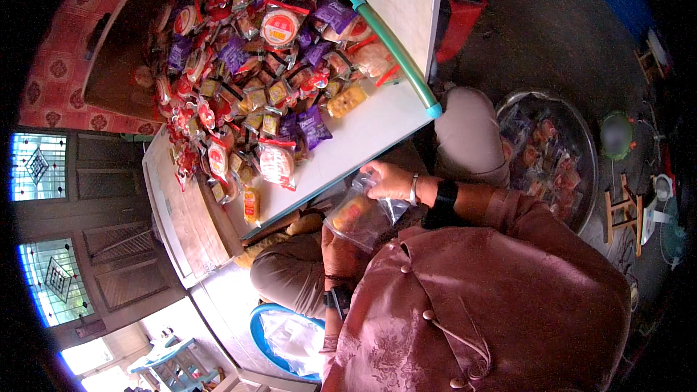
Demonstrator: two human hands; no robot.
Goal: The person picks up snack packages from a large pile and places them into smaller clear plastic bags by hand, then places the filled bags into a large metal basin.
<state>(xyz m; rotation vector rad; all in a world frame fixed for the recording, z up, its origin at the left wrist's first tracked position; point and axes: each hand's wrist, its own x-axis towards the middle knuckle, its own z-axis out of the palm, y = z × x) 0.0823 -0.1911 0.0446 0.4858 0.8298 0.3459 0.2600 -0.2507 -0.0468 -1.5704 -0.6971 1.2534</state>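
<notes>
Watching through the head camera, I have both hands low, just short of the table. Right hand: fingers drawn together, pinching the upper edge of a clear plastic bag. Left hand: below the bag and partly behind it, fingers hidden; how far they are open, or how firmly they grip, I cannot tell. Between the hands, inside the bag, sits a yellow-and-red packet, its long axis slanting up toward the right hand. The relation I judge decisive: the snack pile lies forward and left of both hands, across the table's near edge. Of its nearer pieces, the purple packet is closer to the right hand; the small yellow packet, long axis pointing away from me, is closer to the left. Right of the hands, well apart: a round metal tub holding more bagged packets.
</notes>
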